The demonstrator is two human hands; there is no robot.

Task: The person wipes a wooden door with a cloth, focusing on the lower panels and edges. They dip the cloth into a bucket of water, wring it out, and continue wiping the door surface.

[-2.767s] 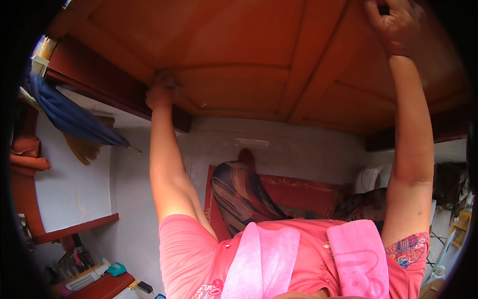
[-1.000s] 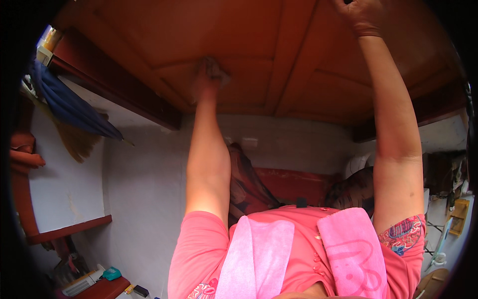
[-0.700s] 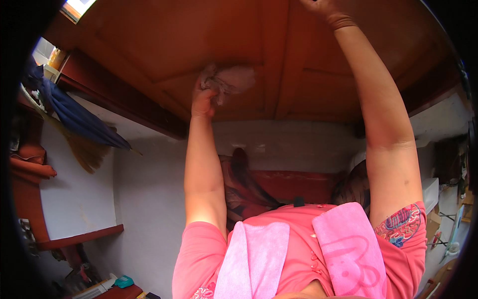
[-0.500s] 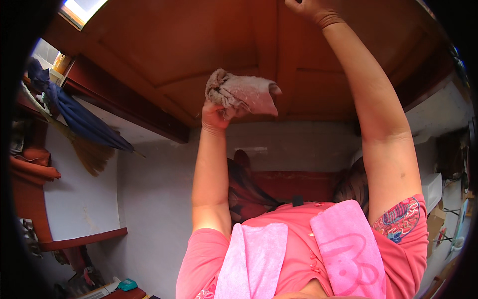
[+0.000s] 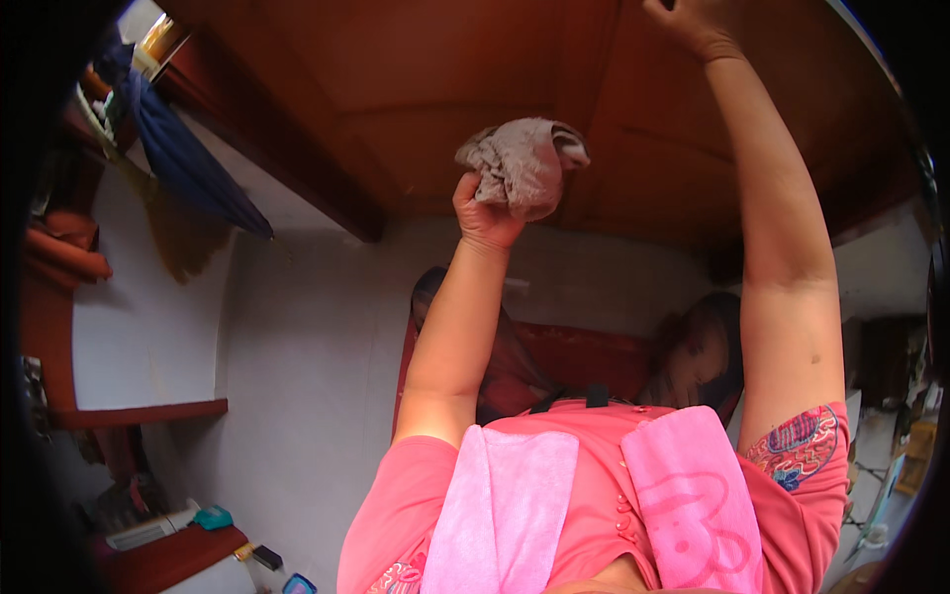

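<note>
Shifted inward from the wooden panel's (image 5: pixel 426 74) left edge, the left hand (image 5: pixel 487 220) clamps a greyish cloth (image 5: pixel 524 168) toward 12 o'clock, covering some wood. Right hand (image 5: pixel 705 28), 1 o'clock: grip cannot be told. Blue umbrella (image 5: pixel 193 148), 10 o'clock.

Left arm (image 5: pixel 450 342) is raised in front of the body, forearm leaning inward. Left wrist (image 5: pixel 487 244) is close to straight. Left hand (image 5: pixel 491 224) is closed in a grip, thumb (image 5: pixel 465 188) pointing up on its outer side, remaining fingers largely hidden. Right arm (image 5: pixel 787 223) reaches higher, slightly bent at the elbow, forearm slanting inward. Right hand (image 5: pixel 698 25) is partly cut off by the view's upper edge; its finger closure cannot be determined.
</note>
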